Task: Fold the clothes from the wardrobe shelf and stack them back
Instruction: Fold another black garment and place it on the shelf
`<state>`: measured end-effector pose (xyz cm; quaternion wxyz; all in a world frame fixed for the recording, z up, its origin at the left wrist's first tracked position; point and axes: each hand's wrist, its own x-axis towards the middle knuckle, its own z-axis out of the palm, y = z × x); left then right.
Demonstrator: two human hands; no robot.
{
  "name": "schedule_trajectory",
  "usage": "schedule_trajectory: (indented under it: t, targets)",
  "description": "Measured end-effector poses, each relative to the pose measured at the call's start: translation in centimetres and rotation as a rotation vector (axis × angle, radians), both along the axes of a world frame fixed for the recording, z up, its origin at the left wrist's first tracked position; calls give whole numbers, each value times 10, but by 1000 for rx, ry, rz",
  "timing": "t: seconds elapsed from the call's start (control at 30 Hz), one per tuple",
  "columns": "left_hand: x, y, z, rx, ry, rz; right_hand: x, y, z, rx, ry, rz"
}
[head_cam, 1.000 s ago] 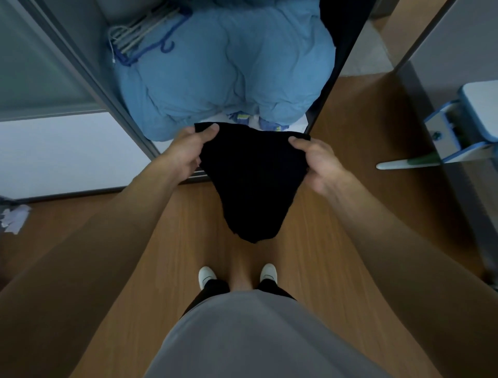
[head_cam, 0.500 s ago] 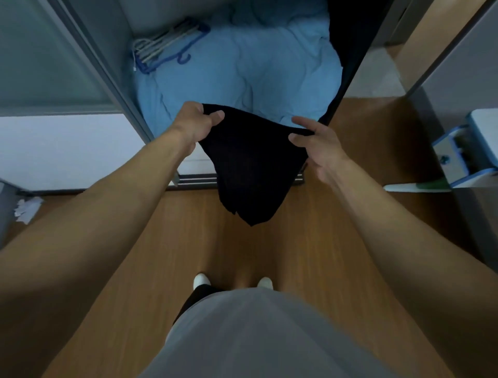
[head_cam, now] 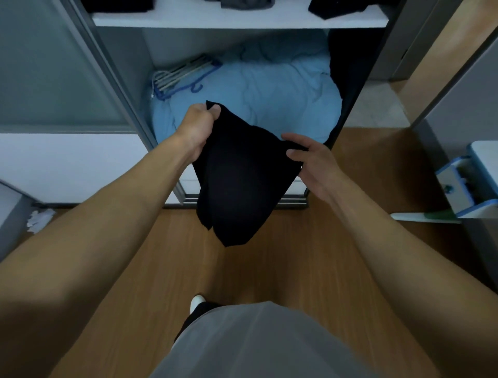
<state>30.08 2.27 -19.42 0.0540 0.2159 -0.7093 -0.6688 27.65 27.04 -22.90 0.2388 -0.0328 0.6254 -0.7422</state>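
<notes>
Currently, nearest to cam: person's grey top [head_cam: 256, 342] and one white shoe [head_cam: 197, 302] on the wood floor [head_cam: 283, 269].

Above the floor, in mid-air, hangs the black garment [head_cam: 239, 183]. Lower end tapers to a point, w/ a split in the bottom edge that looks like two layers lying together, so prob. doubled over at least once; no. of folds cannot tell.

Left hand [head_cam: 200, 126] grips the far upper corner, fingers curled round the cloth. Right hand [head_cam: 315, 162] pinches the near right edge, thumb on top, fingers beneath. Hands apart, cloth spread between them, left hand further in toward the wardrobe than right.

Beyond: lower compartment packed w/ light-blue bedding [head_cam: 269, 99]; bundle of hangers [head_cam: 183, 75] lies on its left side. Garment's top corner overlaps the bedding in view; touching or not, cannot tell.

Furthest: white shelf [head_cam: 242, 20] at top of frame. On it a dark item [head_cam: 121, 4] at left, grey item [head_cam: 246, 3] mid, black item [head_cam: 331, 8] at right. All cropped; folded or not, cannot tell.

Status (judgement): this piece is mid-fold, not yet a compact shape, not yet on the shelf. Left to do: finish fold, set it on shelf, then prob. the other shelf items. No neat stack visible, so est. early-to-mid task.
</notes>
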Motion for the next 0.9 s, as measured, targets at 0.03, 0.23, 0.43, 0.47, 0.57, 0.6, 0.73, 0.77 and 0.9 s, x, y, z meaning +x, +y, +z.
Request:
schedule_trajectory:
  t: [0.03,0.23,0.43,0.47,0.57,0.6,0.73,0.77,0.9]
  targets:
    - [0,-1,0,-82,-15,-2,0,-2,-1,95,61,36]
    - [-3,3,-9,-267,-49,111,1,-17,-6,733,518,196]
    - [-1,7,-9,-307,-81,-67,-6,-14,-7,1100,631,176]
    - [1,9,-7,-309,-88,-136,-7,-12,-5,1105,649,180]
    - [4,11,-1,-533,-174,-360,-13,-7,4,1158,758,175]
    - [4,14,2,-647,-213,-410,-15,-6,7,1165,785,169]
    - [-1,25,7,-1027,-235,-360,-24,0,19,1127,883,120]
    - [-3,26,6,-1067,-205,-309,-26,1,22,1115,901,113]
    - [-7,11,-8,-786,24,-126,-35,7,38,982,805,165]
